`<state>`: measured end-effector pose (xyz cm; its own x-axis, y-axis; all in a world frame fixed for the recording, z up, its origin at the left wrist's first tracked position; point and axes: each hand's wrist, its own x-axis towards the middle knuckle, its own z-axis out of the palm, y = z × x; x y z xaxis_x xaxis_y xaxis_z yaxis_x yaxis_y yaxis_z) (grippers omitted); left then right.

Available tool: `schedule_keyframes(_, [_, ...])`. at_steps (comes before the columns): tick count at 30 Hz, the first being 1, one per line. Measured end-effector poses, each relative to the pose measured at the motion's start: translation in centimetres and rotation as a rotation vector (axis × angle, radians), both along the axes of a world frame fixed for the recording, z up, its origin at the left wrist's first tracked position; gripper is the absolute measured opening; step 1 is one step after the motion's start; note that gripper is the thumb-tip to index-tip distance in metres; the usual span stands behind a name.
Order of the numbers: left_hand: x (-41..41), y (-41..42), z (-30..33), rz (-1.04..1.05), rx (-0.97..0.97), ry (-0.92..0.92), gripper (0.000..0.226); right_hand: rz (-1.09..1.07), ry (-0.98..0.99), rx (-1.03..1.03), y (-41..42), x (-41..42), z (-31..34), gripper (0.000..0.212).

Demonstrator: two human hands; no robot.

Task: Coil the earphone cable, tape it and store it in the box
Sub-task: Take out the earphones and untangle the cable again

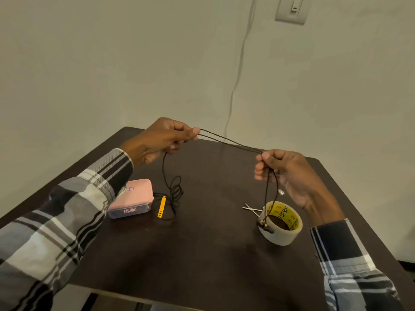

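Coiling is just starting. The left hand (157,140) and right hand (285,173) each pinch the cable (231,142), doubled and taut above the table (202,254); its earbuds dangle against the tape (280,225). Next move: wind loops, gathering the slack beside the shut box (132,198).

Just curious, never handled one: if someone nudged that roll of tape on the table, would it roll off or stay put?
Probably stays put: the tape roll lies flat on its side on the table, so a nudge would likely slide it. It looks thick and fairly heavy for its size.
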<state>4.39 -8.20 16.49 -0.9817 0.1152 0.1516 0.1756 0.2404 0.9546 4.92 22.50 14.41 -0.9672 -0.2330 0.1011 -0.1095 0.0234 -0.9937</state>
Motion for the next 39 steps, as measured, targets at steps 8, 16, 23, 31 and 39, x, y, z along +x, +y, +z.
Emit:
schedule_keyframes(8, [-0.1, 1.3, 0.6, 0.002, -0.057, 0.047, 0.03, 0.116, -0.076, 0.319, -0.6, 0.1, -2.2, 0.017])
schedule_keyframes(16, [0.0, 4.0, 1.4, -0.095, -0.293, 0.193, 0.027, 0.291, 0.068, 0.448, -2.8, 0.7, 2.4, 0.078])
schedule_keyframes(23, [0.3, 5.4, 3.0, -0.085, -0.244, 0.289, 0.034, 0.064, 0.265, 0.254, -7.2, 0.5, 4.0, 0.019])
schedule_keyframes(31, [0.6, 3.5, 2.1, -0.048, -0.153, 0.15, 0.032, -0.103, 0.282, 0.113, -5.6, -0.1, 4.4, 0.014])
schedule_keyframes(39, [0.3, 0.5, 0.7, 0.053, -0.002, 0.058, 0.03, -0.241, 0.204, 0.035, -0.1, -1.0, 3.9, 0.013])
